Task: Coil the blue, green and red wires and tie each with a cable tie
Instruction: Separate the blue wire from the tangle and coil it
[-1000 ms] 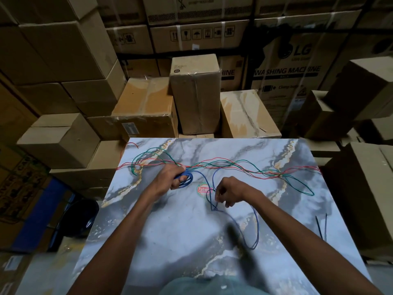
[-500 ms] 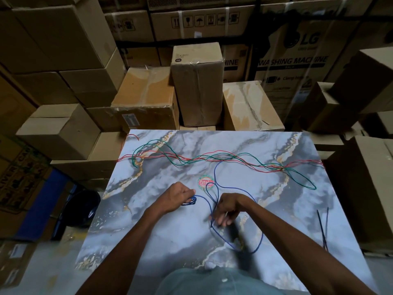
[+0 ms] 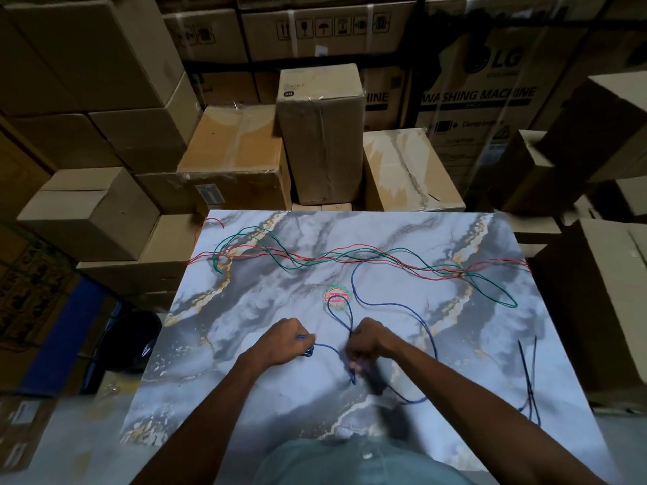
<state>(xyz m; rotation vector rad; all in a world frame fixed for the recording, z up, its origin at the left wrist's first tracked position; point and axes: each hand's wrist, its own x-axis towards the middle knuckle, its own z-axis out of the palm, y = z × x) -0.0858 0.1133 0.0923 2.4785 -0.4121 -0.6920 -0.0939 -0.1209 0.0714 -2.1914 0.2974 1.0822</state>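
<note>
Hands first: my left hand (image 3: 285,339) pinches the small blue coil, my right hand (image 3: 366,341) grips the blue wire (image 3: 388,304), so I should wind slowly, before it snags the green wire (image 3: 490,292) and red wire (image 3: 350,247) farther back.

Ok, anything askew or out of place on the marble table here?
The red wire overhangs both the left and right edges of the table, tangled with the green wire. Otherwise nothing stands out.
</note>
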